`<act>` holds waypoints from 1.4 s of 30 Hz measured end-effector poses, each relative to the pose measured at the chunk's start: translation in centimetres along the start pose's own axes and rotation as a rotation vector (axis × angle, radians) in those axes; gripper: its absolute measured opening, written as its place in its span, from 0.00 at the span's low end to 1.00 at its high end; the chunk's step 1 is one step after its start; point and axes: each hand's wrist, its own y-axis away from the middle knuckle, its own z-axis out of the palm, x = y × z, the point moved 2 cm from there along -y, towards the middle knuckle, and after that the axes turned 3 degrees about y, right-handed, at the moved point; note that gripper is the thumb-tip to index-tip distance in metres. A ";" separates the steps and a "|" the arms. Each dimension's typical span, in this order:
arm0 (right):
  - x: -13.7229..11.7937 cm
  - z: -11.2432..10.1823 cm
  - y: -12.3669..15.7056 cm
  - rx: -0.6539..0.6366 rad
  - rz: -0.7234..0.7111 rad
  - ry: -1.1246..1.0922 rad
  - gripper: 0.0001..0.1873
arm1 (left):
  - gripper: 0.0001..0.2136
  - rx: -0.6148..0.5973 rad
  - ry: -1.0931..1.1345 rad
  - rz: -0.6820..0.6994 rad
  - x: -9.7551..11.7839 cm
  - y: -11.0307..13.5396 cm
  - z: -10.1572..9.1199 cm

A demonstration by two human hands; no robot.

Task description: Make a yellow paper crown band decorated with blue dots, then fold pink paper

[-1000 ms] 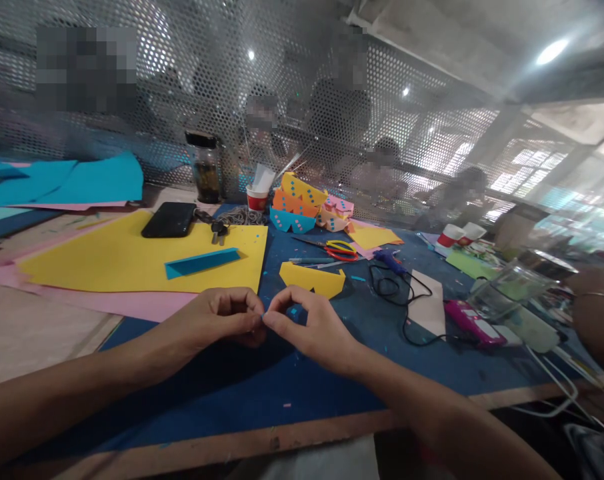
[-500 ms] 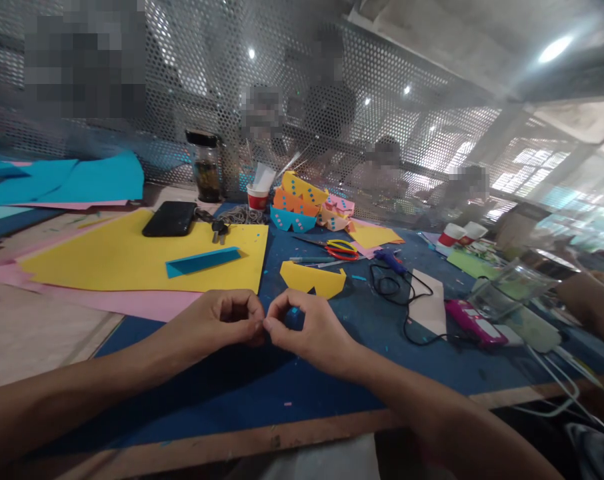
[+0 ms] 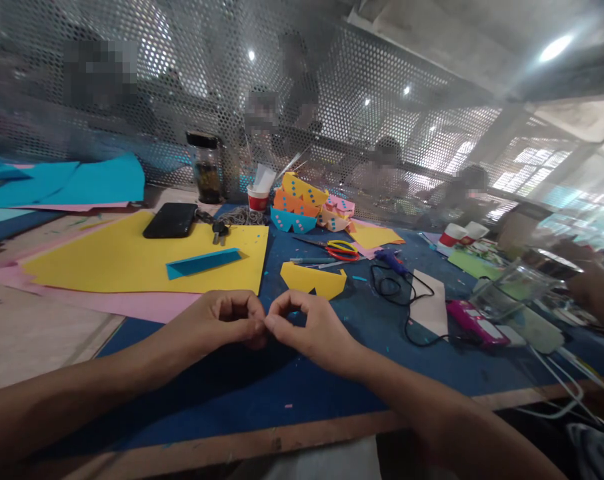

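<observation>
Both of my hands are closed into pinches. The left hand (image 3: 222, 325) is curled with thumb pressed to forefinger. The right hand (image 3: 309, 330) makes a ring of thumb and forefinger. The two sets of fingertips (image 3: 260, 326) touch each other low over the blue mat of the bench (image 3: 222, 393). Anything gripped between them is too small to make out, so I cannot tell whether a scrap is held. The pinch sits just on the near side of the yellow cut-out (image 3: 312, 279), apart from it, and a loose blue scrap (image 3: 293, 313) shows on the mat between the two, seen through the ring of my right hand. For contact this fine, I judge the following to apply:

- Brace both forearms on the bench.
- Apply pressure with the fingertip pads only.
- Move one hand while the other acts as the fixed anvil.
- Stay low, so that a dropped piece lands near the cut-out and not among the clutter.

Left of the cut-out lies the large yellow sheet (image 3: 132, 257), carrying a folded blue strip (image 3: 202, 262) and a black phone (image 3: 169, 220). Beyond the cut-out are the scissors (image 3: 339, 249) and a stack of dotted paper shapes (image 3: 305, 200). To its right are a glue gun (image 3: 389, 259) and its black cord (image 3: 402, 300). The cord is a possible snag for a sweeping right elbow. Well to the right of the cut-out, another person's arm (image 3: 595, 287) is over the bench.
</observation>
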 end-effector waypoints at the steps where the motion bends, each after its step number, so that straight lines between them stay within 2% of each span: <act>1: 0.1 -0.1 -0.2 0.007 0.010 -0.041 0.08 | 0.13 0.006 0.024 -0.016 0.1 0.0 -0.1; 7: 0.7 -0.8 -0.6 0.026 0.066 -0.184 0.15 | 0.11 0.031 0.162 -0.096 0.1 0.1 -0.5; 19: 1.1 -1.1 -0.5 0.025 0.066 -0.186 0.11 | 0.10 0.037 0.213 -0.114 -0.3 0.1 -0.8; 24: 1.4 -1.0 -0.7 0.016 0.104 -0.262 0.13 | 0.11 0.072 0.221 -0.108 -0.1 0.0 -0.8; 32: 1.0 -0.8 -0.6 0.019 0.054 -0.154 0.10 | 0.13 0.156 0.262 -0.107 0.5 -0.2 -0.3; 36: 1.0 -0.5 -0.5 0.018 0.032 -0.107 0.08 | 0.13 0.161 0.267 -0.106 0.4 -0.2 -0.1; 42: 0.9 -0.4 -0.5 0.008 0.034 -0.131 0.13 | 0.13 0.143 0.282 -0.105 0.3 -0.2 -0.1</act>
